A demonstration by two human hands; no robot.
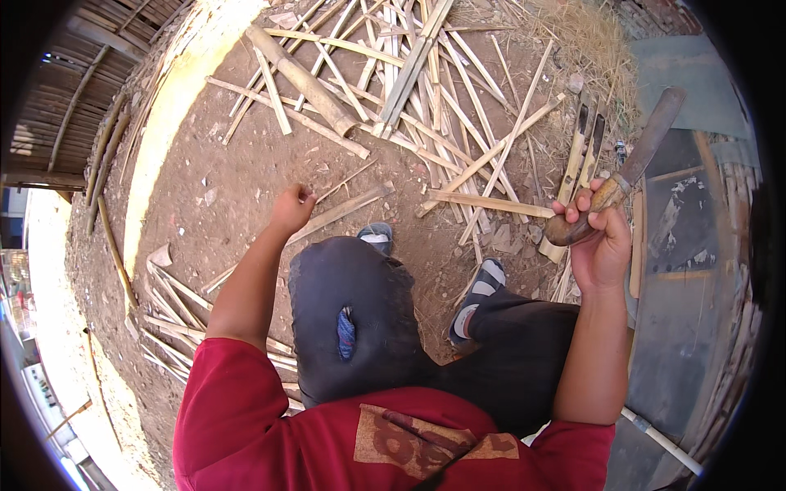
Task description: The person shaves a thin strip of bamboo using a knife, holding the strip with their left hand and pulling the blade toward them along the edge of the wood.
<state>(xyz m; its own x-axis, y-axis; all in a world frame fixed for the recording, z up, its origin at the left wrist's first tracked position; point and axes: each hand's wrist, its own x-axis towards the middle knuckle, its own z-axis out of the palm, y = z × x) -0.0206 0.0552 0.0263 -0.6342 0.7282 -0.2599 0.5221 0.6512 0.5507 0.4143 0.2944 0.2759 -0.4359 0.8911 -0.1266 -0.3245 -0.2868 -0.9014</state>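
My right hand [596, 237], raised on the right, is wrapped round the wooden handle of a large knife [652, 135], whose broad dark blade points up and away to the right. A flat bamboo strip [491, 203] ends right at its fingers; whether they touch it I cannot tell. Out over the bare dirt on the left, my left hand [292, 210] has its fingers curled together, and what they hold, if anything, is hidden. A thin bamboo sliver [348, 178] shows just beyond those fingertips. Below it a wider bamboo slat [344, 213] lies on the ground.
Split bamboo strips [458, 106] lie crisscrossed ahead, with a thick bamboo pole [303, 80] among them. More strips [176, 315] are piled at left. Dry straw [594, 61] and dark sheets [684, 221] lie on the right. My bent knee [352, 311] rises between my arms.
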